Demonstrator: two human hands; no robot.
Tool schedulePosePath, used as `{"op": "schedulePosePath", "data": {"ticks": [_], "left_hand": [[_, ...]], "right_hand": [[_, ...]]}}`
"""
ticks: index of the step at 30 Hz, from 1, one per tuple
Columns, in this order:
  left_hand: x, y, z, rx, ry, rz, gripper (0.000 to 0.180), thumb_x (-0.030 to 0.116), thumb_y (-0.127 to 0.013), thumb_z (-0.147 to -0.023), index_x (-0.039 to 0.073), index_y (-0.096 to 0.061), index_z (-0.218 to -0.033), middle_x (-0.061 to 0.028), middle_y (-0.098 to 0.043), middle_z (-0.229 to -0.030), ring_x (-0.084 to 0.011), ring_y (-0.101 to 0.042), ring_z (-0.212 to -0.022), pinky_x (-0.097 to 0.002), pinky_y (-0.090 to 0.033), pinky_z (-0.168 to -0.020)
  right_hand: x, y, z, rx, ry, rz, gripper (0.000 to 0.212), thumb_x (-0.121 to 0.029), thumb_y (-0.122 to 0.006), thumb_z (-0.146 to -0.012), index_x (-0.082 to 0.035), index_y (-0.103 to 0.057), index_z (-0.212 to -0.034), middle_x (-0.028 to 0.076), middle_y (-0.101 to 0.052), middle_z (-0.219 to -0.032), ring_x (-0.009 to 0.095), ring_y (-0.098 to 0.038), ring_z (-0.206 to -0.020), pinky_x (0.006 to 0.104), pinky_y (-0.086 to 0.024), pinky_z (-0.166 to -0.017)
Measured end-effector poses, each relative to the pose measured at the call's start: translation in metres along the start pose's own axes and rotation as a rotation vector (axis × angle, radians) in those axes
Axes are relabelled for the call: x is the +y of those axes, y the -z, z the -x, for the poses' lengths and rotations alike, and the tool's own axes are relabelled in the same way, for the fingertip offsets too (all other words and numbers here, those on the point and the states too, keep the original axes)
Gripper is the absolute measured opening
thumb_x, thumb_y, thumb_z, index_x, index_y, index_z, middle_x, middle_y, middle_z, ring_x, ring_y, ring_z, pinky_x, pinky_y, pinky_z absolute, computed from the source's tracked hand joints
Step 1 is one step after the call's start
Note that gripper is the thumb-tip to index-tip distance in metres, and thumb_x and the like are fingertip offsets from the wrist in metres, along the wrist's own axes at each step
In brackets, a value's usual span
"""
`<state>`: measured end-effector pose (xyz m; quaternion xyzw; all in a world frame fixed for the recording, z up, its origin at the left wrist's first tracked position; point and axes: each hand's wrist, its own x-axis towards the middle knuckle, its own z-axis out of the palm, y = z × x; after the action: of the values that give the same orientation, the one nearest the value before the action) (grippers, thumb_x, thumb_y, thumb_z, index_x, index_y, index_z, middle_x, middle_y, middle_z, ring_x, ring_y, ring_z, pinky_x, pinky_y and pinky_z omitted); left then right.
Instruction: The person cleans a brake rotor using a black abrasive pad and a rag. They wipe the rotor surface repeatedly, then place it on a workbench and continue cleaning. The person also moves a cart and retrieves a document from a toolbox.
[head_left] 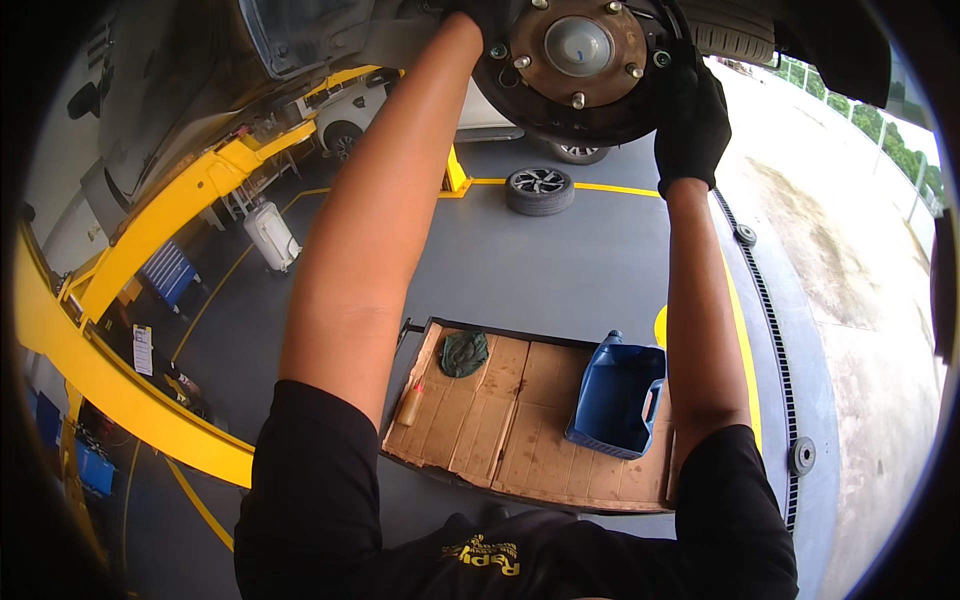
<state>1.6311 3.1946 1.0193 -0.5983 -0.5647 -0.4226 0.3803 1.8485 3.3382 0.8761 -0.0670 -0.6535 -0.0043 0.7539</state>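
Note:
Overhead is a wheel hub (575, 50) with several studs and a pale round centre cap, ringed by a dark brake backing plate (560, 126). Both arms reach up to it. My right hand (693, 130), in a black glove, grips the plate's right edge; its fingertips blend into the dark parts. At the upper left of the hub, my left hand (490, 14) is also gloved in black. The top of the picture cuts it off, so its fingers are hidden.
Below stands a cardboard-lined cart (530, 400) with a cut-open blue jug (612, 400), a dark green cloth (464, 354) and a small bottle (410, 404). Farther off, a wheel (540, 191) lies on the floor. A yellow lift arm (160, 415) spans the left.

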Motion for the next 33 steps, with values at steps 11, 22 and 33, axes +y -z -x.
{"op": "schedulePosePath", "data": {"ticks": [11,22,33], "left_hand": [[0.010,0.000,0.012,0.000,-0.189,-0.073,0.051,0.035,-0.040,-0.109,-0.002,-0.053,-0.142,-0.0190,-0.057,-0.144,-0.0271,-0.051,-0.135,-0.0366,-0.035,-0.116],[0.024,-0.017,0.018,0.045,0.098,0.051,0.048,0.029,-0.039,-0.110,-0.004,-0.056,-0.139,-0.0167,-0.059,-0.143,-0.0231,-0.052,-0.133,-0.0337,-0.036,-0.116],[0.038,-0.017,-0.002,-0.047,0.212,0.501,0.042,0.022,-0.037,-0.110,-0.001,-0.055,-0.140,-0.0130,-0.061,-0.138,-0.0227,-0.057,-0.127,-0.0345,-0.043,-0.112]], "right_hand": [[0.018,-0.009,-0.019,0.040,-0.149,-0.214,0.028,-0.017,-0.062,-0.096,-0.016,-0.072,-0.121,0.009,-0.072,-0.116,0.030,-0.068,-0.107,0.0371,-0.053,-0.092],[0.008,0.014,-0.063,-0.141,-0.179,-0.113,0.025,-0.022,-0.062,-0.088,-0.006,-0.074,-0.103,0.019,-0.072,-0.100,0.038,-0.068,-0.099,0.0458,-0.053,-0.087],[-0.006,0.002,0.004,0.164,-0.413,-0.335,0.040,-0.012,-0.063,-0.092,-0.004,-0.063,-0.131,0.023,-0.063,-0.116,0.041,-0.059,-0.107,0.0477,-0.047,-0.093]]}}
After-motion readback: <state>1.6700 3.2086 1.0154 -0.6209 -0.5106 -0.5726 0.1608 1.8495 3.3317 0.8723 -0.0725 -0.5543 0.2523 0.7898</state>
